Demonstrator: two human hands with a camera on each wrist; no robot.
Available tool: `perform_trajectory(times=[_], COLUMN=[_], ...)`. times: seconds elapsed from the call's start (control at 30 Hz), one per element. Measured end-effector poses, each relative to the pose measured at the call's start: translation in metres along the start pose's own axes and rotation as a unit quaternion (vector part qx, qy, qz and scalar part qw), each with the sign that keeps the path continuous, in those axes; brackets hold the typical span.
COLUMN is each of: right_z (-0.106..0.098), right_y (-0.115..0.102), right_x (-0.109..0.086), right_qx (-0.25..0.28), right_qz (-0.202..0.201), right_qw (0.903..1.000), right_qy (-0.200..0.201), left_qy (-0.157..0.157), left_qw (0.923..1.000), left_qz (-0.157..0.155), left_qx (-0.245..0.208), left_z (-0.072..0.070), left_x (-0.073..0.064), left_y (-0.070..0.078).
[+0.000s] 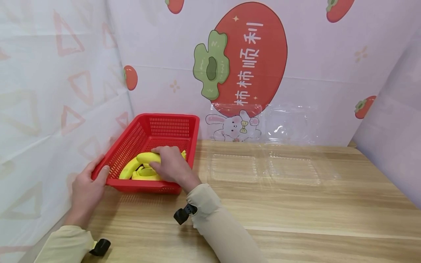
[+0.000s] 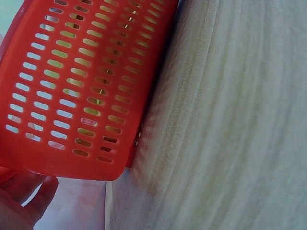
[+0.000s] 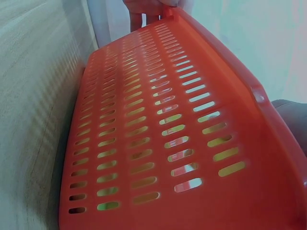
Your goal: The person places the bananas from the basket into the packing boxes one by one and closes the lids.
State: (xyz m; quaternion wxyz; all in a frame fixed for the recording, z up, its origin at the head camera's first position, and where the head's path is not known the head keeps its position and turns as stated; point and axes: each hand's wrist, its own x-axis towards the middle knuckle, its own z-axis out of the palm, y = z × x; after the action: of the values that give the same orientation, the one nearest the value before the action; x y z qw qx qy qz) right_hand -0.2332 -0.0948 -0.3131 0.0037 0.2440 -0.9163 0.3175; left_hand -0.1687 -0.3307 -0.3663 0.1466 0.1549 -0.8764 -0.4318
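A red slotted plastic basket [image 1: 120, 153] stands on the table, with several yellow bananas [image 1: 129, 169] at its near end. My left hand [image 1: 87, 190] grips the rim at the near left corner, thumb on top; the left wrist view shows its fingers at the basket wall [image 2: 62, 96]. Reaching over the near rim, my right hand [image 1: 174, 166] holds a banana [image 1: 148, 157] between thumb and fingers, on top of the others. The right wrist view mostly shows the basket's outer wall [image 3: 144, 120], which hides the bananas except through the slots.
To the right of the basket, clear plastic clamshell boxes [image 1: 233, 164] lie with their lids raised against the back wall sheet [image 1: 158, 47]. A white patterned sheet [image 1: 39, 120] hangs close along the left side. The table [image 1: 296, 219] has a wood-grain top.
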Motion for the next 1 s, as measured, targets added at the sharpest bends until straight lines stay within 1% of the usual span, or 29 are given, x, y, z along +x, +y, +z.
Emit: perform_trajectory(times=[0.2,0.3,0.47,0.53,0.63,0.7,0.87,1.0], right_z=[0.000,-0.001,-0.003,-0.003,-0.003,-0.003,-0.007,-0.013], right_y=[0.002,0.004,0.006,0.007,0.007,0.008,0.009,0.013], right_x=[-0.003,-0.005,-0.009,-0.010,-0.011,-0.012,-0.016,-0.019], right_qx=[0.048,0.073,0.082,0.084,0.097,0.114,0.160,0.184], right_qz=[-0.004,-0.015,-0.045,-0.050,-0.046,-0.041,-0.042,-0.043], right_qw=[0.9978,0.9951,0.9912,0.9895,0.9870,0.9850,0.9794,0.9757], right_qy=[0.045,0.065,0.094,0.106,0.119,0.123,0.115,0.111], left_qy=[0.002,0.001,-0.003,-0.005,-0.004,-0.004,-0.002,0.000], left_qw=[1.0000,0.9999,0.9999,0.9999,1.0000,0.9999,0.9998,0.9998], left_qz=[0.000,0.000,-0.006,-0.008,-0.008,-0.011,-0.019,-0.018], left_qx=[0.009,0.013,0.009,0.005,0.001,0.001,-0.002,0.003], left_z=[-0.001,-0.001,0.000,0.000,0.001,0.000,0.001,0.001], left_x=[0.000,0.001,0.002,0.002,0.000,-0.001,-0.002,-0.002], left_y=[0.001,0.002,0.005,0.005,0.005,0.003,0.002,0.003])
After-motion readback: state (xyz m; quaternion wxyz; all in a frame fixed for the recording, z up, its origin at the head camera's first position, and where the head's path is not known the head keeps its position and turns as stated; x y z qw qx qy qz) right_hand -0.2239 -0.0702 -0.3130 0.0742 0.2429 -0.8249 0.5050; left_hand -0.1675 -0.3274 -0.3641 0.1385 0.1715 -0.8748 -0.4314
